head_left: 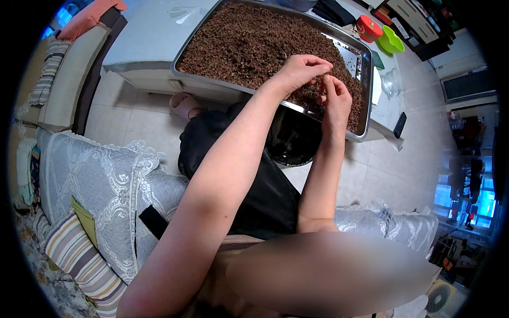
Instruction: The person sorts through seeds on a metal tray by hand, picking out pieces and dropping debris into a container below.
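A large metal tray (368, 114) holds a heap of small brown dried pieces (249, 45). Over the tray's right part, my left hand (302, 73) has its thumb and forefinger pressed together. Close beside it, my right hand (336, 94) is also pinched, its fingertips almost touching those of my left hand. Whatever the fingertips hold is too small to name. Below the tray's front edge, between my forearms, is a black round container (294, 139).
A red container (369, 28), a green bowl (391, 40) and a clear container (392, 82) stand beyond the tray's right end. A black phone-like object (400, 125) lies at the table's right edge. A lace-covered sofa (95, 169) is below left.
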Demonstrator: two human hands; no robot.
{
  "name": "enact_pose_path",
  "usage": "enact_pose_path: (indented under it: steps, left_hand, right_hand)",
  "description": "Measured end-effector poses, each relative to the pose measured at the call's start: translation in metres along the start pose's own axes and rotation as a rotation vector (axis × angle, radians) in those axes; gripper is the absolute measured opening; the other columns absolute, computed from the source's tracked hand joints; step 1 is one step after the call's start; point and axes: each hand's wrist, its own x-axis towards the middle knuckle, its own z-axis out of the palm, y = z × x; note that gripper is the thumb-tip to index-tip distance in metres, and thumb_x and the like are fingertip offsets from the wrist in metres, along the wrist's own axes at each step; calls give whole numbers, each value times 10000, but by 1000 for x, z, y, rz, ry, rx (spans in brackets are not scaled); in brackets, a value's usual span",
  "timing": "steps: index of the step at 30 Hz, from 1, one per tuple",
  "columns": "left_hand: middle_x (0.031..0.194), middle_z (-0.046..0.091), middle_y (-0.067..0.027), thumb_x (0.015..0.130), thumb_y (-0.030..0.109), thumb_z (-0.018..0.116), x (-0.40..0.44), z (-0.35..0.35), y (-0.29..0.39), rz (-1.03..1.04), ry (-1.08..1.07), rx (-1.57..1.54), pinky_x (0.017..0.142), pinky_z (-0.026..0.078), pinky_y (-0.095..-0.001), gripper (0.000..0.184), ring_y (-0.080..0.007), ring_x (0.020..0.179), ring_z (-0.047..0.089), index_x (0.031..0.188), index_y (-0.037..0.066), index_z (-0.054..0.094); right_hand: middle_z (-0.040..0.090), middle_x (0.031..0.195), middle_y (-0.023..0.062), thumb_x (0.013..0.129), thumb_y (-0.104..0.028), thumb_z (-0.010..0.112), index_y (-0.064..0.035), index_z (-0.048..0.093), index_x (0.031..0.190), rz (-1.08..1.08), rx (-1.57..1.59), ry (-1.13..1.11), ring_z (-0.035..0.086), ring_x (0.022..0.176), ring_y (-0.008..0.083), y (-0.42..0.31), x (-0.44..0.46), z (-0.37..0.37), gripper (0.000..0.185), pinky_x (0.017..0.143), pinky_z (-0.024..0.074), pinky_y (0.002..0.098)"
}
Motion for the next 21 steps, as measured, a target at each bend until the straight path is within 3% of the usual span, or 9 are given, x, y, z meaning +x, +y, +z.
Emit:
enact_pose_path:
  steps: [3,6,7,10,12,16,19,21]
  left_hand:
    - [1107,696,-12,932,295,665,4,-5,-5,50,123,-58,731,529,-231,297,-90,960,625,1128,77,714]
    - [1014,710,-28,918,260,673,4,-17,0,-19,318,136,722,521,-236,248,-95,882,630,1057,62,731]
    - [923,707,-39,887,219,699,6,-20,-1,-41,382,162,703,511,-243,201,-98,825,629,964,36,731]
    - [874,696,-42,863,209,727,9,-27,-2,-6,528,218,695,500,-254,195,-107,809,633,924,24,716]
    - [910,703,-56,881,154,692,11,-31,-2,-32,600,158,722,497,-270,168,-123,827,637,988,25,697]
    - [996,708,-49,897,47,609,-2,-33,10,-44,660,-32,750,472,-252,224,-108,874,606,1114,40,666]
    - [1000,701,-38,888,21,594,-2,-36,10,-29,664,-109,725,458,-234,254,-90,847,584,1131,47,666]
    - [975,691,-29,880,8,590,0,-34,9,-20,675,-102,691,454,-226,271,-80,809,573,1136,50,668]
  right_hand:
    - [677,868,62,976,-167,621,-11,609,1016,-23,-79,-15,620,692,84,-19,-7,-1,161,548,483,204]
    - [678,852,58,974,-114,594,-12,594,988,-23,-268,-292,611,693,81,-49,-17,-26,103,562,486,217]
    - [676,841,50,968,-104,594,-12,602,977,26,-330,-373,610,689,81,-56,-23,-34,93,568,488,224]
    - [672,801,28,948,-80,598,-12,631,943,176,-541,-568,611,679,82,-68,-39,-50,76,583,495,239]
    - [669,766,17,932,-70,607,-13,655,918,268,-713,-644,618,676,83,-70,-44,-52,76,592,499,242]
    - [690,749,41,898,-142,668,-9,723,933,397,-978,-579,651,675,99,-77,-44,-45,148,585,495,244]
    - [710,778,72,887,-190,686,-42,741,959,345,-896,-480,675,697,158,-72,-37,-44,174,613,509,287]
    - [715,804,93,881,-204,690,-67,743,969,57,-966,-310,679,714,205,-51,-25,-38,171,646,515,318]
